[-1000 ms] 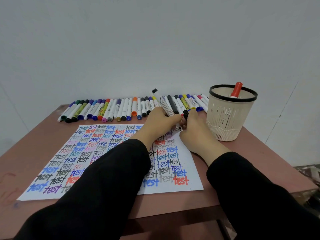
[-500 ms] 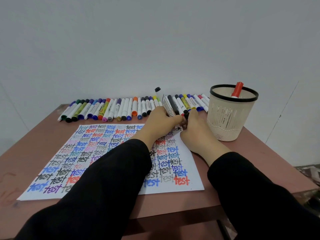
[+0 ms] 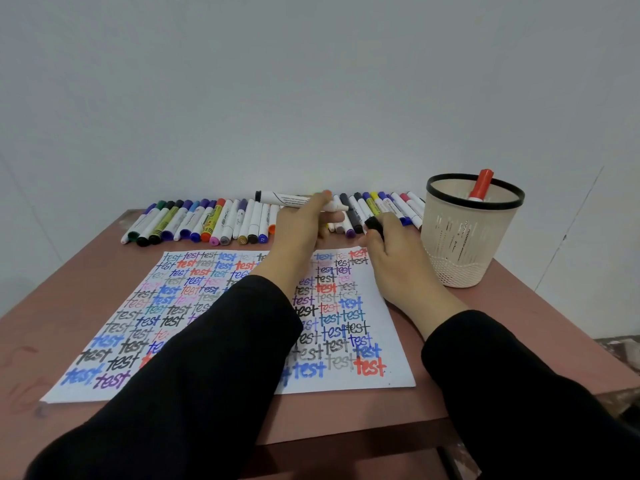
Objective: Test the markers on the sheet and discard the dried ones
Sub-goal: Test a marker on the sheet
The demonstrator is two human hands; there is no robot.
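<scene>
Nearest, the test sheet [image 3: 388, 341] lies flat. Beyond it, the right hand [image 3: 394, 261] pinches a black cap [image 3: 374, 225]. The left hand [image 3: 298, 230] grips a white marker [image 3: 284, 198] held level and crosswise, black end pointing left, above the marker row [image 3: 194, 220].

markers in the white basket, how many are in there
1: a red marker stands against the far rim of the basket, its top poking above. Shorter ones may be hidden inside.

Left grip [image 3: 298, 226] higher, fingers pinching; right grip [image 3: 394, 258] lower, fingers curled; both forearms stretched forward.
</scene>
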